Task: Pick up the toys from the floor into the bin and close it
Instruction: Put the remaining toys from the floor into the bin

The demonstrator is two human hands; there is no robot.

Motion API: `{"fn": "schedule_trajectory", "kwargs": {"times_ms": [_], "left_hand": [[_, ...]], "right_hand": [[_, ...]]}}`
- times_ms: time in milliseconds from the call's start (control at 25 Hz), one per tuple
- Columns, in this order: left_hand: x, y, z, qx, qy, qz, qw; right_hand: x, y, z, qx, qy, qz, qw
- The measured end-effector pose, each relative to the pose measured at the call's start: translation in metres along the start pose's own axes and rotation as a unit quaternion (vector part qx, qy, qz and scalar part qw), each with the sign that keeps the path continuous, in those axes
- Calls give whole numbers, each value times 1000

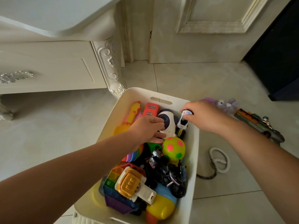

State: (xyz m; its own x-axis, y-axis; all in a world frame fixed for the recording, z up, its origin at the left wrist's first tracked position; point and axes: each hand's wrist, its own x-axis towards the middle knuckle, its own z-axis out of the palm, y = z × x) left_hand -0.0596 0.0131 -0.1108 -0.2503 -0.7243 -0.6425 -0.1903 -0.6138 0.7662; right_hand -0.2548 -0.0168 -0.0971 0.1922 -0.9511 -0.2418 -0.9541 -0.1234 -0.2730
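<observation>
My right hand [205, 115] pinches a white toy car [184, 120] just inside the bin [161, 94]; my left hand [145, 130] grips the robot toy [169, 120]. Dropped carelessly, the car could bounce out.

Floor [194, 81]: pale glossy tiles, thin grout lines ran across.
Cabinet [48, 67]: cream, stood at left on a carved scrolled leg [111, 65]; bore a silver leaf handle [15, 76].
Door [202, 38]: cream, panelled.
Dark unit [278, 54]: stood far right.
Light: was soft, dim.

Setting: home interior; carved cream cabinet [48, 67]; panelled door [210, 38]; tiled floor [202, 81]; toy bin [192, 159] standing on it.
</observation>
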Motion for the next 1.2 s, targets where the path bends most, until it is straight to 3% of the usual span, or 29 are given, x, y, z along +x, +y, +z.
{"fn": "schedule_trajectory", "kwargs": {"times_ms": [120, 200, 320, 480, 680, 800, 920, 1080, 1200], "left_hand": [[-6, 1, 1, 13, 3, 7, 1000], [-8, 4, 4, 27, 6, 21, 999], [-10, 15, 12, 65, 24, 65, 995], [-12, 34, 45, 163, 33, 179, 970], [7, 55, 122, 367, 4, 323, 872], [53, 57, 179, 462, -56, 307, 830], [111, 45, 230, 549, -96, 238, 795], [167, 19, 273, 545, -92, 158, 819], [185, -3, 283, 550, -109, 126, 818]], "right_hand": [[0, 5, 15, -61, 91, -18, 994], [-5, 7, 15, 1, 166, -21, 986], [-21, 21, -1, 126, 209, 13, 970], [-53, 80, 4, 165, 179, 92, 965], [-94, 179, 49, 172, 92, 246, 949], [-110, 228, 77, 170, 62, 317, 931], [-118, 261, 95, 189, 62, 366, 909], [-114, 307, 102, 139, 99, 425, 889], [-107, 340, 109, 94, 62, 454, 884]]}}
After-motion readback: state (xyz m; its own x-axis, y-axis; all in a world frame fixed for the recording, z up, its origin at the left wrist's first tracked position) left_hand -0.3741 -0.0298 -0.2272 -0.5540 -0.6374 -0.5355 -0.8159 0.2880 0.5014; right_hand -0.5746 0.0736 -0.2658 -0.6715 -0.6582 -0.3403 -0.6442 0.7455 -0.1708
